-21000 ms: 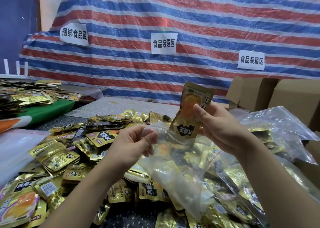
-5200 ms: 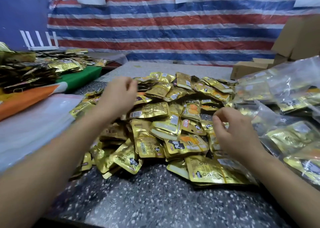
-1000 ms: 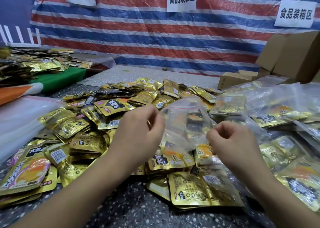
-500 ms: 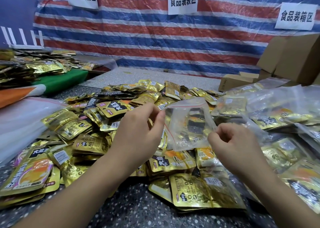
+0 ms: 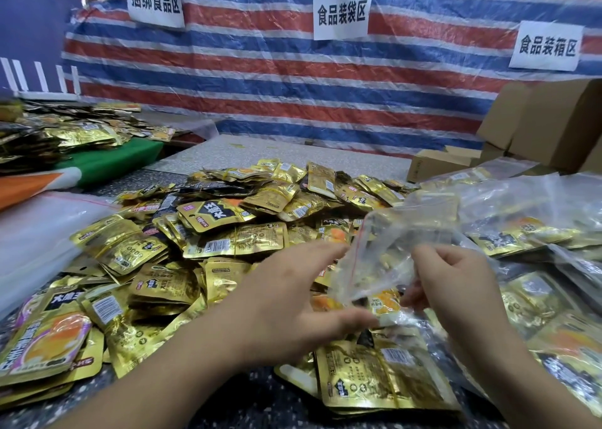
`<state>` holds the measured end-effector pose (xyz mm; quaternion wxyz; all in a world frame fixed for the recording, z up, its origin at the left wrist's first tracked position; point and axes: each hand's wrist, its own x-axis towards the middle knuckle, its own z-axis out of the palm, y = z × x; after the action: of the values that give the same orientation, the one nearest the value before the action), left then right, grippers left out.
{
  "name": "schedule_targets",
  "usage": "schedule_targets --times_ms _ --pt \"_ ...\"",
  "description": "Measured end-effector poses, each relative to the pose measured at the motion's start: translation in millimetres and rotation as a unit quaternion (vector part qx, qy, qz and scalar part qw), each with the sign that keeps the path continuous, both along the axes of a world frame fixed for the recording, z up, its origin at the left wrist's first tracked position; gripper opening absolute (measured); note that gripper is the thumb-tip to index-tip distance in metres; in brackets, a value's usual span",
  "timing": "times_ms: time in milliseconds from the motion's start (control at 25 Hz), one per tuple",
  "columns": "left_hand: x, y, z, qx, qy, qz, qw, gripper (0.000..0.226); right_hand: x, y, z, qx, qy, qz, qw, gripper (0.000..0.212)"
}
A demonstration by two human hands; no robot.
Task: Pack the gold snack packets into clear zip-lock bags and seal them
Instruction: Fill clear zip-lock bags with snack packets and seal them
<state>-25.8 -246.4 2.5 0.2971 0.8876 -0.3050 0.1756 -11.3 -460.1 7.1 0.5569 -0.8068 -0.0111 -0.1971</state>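
Where sorted by bulk, from backdrop down to bag:

Striped tarpaulin [image 5: 293, 80], red, white and blue, hung behind; three paper signs taped on.
Speckled desk [image 5: 254, 406], bare at near edge.
Cardboard boxes [image 5: 550, 125], far right.
Heap of gold snack packets [image 5: 247, 233], loose, overlapping, spread across desk centre. Judged light, foil-slick, crinkly; best pinched at a flat sealed edge.
Filled zip-lock bags [image 5: 527, 220], piled at right.
Left hand [image 5: 286, 301], fingers spread and mostly straight, thumb reaching toward bag's lower corner; firm grip not evident.
Right hand [image 5: 456, 285], fingers curled, pinching bag's right side.
Clear zip-lock bag [image 5: 384, 256], held above heap between both hands, apparently empty, mouth with red line tilted up-left. Judged flimsy, limp, slippery; best held at stiffer zip strip.
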Motion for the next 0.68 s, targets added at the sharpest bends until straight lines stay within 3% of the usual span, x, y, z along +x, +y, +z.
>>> schedule_targets --times_ms 80,160,280,360,480,560,680 --pt "1.0 -0.5 -4.1 0.048 0.001 -0.003 0.999 0.094 1.5 -1.4 1.3 0.063 0.011 0.007 0.998 0.038" --pt "3.1 -4.3 -3.8 0.042 -0.025 -0.004 0.999 0.071 -0.1 1.0 5.5 0.135 0.038 0.045 0.989 0.039" --pt "1.1 -4.6 4.0 -0.132 -0.011 -0.010 0.991 0.035 -8.7 6.7 14.1 0.226 0.061 0.142 0.962 0.053" --pt "0.0 1.1 11.3 -0.263 0.018 0.009 0.965 0.032 -13.5 6.6 20.4 0.259 0.032 0.180 0.948 0.068" --pt "5.0 13.5 23.8 -0.392 0.022 0.025 0.919 0.035 -6.3 -5.7 21.8 0.319 -0.003 0.111 0.941 0.071" --pt "8.8 22.7 32.5 -0.473 0.045 0.010 0.880 0.036 7.0 -15.3 21.9 0.305 0.019 0.033 0.952 0.058" --pt "13.4 36.6 43.2 -0.564 0.073 0.015 0.822 0.040 38.3 -14.5 24.5 0.134 0.100 0.004 0.986 0.030"
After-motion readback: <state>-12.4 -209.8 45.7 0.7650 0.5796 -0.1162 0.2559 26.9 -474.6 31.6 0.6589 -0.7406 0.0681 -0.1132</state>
